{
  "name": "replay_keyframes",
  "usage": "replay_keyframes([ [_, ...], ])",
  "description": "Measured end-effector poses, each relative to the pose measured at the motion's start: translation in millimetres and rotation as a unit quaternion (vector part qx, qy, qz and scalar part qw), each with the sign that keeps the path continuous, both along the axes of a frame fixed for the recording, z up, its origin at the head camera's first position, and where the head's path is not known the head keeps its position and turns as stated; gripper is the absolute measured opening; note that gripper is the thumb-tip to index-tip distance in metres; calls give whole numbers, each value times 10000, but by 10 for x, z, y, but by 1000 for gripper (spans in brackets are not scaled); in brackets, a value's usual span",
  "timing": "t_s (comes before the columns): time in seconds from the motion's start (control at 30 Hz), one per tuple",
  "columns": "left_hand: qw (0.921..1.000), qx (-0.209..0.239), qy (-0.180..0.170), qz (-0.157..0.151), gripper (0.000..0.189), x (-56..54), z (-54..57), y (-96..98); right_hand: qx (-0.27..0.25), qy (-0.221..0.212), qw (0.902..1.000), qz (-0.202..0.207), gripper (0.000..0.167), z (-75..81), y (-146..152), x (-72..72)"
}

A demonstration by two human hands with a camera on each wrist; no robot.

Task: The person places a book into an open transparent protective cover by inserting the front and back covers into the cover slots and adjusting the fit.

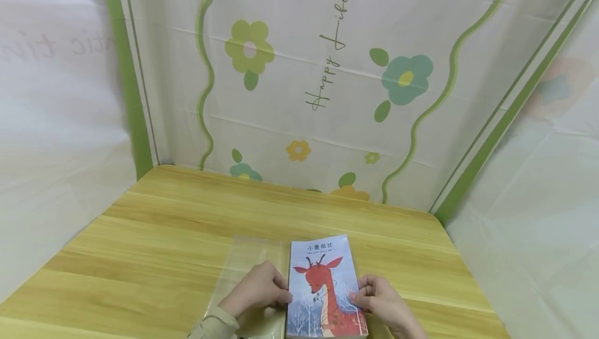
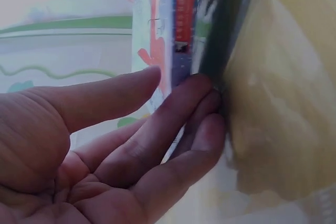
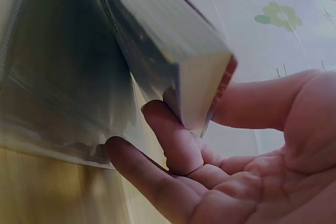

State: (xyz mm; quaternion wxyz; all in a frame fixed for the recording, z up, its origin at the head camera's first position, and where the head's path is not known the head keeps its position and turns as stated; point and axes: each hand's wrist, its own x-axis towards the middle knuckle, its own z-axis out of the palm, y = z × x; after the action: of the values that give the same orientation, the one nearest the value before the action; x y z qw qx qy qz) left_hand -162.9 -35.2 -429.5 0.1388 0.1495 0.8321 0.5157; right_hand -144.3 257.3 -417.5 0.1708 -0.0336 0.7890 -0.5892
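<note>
At the far left we see a white curtain (image 1: pixel 56 120) with faint mirrored lettering, hanging along the side of the wood-grained worktop (image 1: pixel 117 256). Moving right, we come to a clear plastic sheet (image 1: pixel 236 269) on the worktop, partly covered by the left hand (image 1: pixel 259 289) and its pale cuff (image 1: pixel 216 323). That hand holds the spine edge of a book (image 1: pixel 323 287), thumb toward the cover and fingers behind. The book is at the front of the worktop, between both hands, its pale blue cover with a red deer facing up. Behind it we see a back curtain (image 1: pixel 290 94) printed with flowers, wavy green lines and "Happy Life". The right hand (image 1: pixel 381 300) pinches the book's other long edge, thumb on the cover and fingers underneath; from that wrist we see the sheet beneath the book, close to the fingertips. We cannot tell whether sheet and book are joined. At the far right, another pale curtain (image 1: pixel 538 214) borders the worktop.
</note>
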Motion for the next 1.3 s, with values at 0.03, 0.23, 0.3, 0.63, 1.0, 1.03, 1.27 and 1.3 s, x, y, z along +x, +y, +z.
replay_keyframes([
  [0.03, 10000, -15, 71, -23, 11, -1, 10, -6, 32, 28, 10000, 12, 18, -2, -1, 2],
  [0.23, 9992, -99, 370, -64, 23, 9, 80, -26, 142, 174, 9996, 157, 18, -5, -21, 11],
  [0.3, 9991, -140, 392, -52, 26, 15, 95, -24, 139, 189, 9996, 170, 18, 2, -30, 16],
  [0.63, 9987, -200, 465, -33, 28, 17, 130, -32, 1252, 399, 9897, 574, 24, 31, 34, 0],
  [1.0, 9989, -120, 416, -150, 23, 8, 144, -34, 1645, 545, 9827, 660, 24, 69, 48, 32],
  [1.03, 9990, -91, 409, -164, 23, 6, 143, -33, 1655, 521, 9831, 589, 26, 74, 43, 37],
  [1.27, 9986, -122, 451, -263, 42, -10, 142, -41, 1410, 396, 9892, 74, 33, 78, -22, 61],
  [1.3, 9984, -158, 476, -276, 43, -13, 140, -41, 1372, 422, 9896, 64, 31, 74, -25, 62],
])
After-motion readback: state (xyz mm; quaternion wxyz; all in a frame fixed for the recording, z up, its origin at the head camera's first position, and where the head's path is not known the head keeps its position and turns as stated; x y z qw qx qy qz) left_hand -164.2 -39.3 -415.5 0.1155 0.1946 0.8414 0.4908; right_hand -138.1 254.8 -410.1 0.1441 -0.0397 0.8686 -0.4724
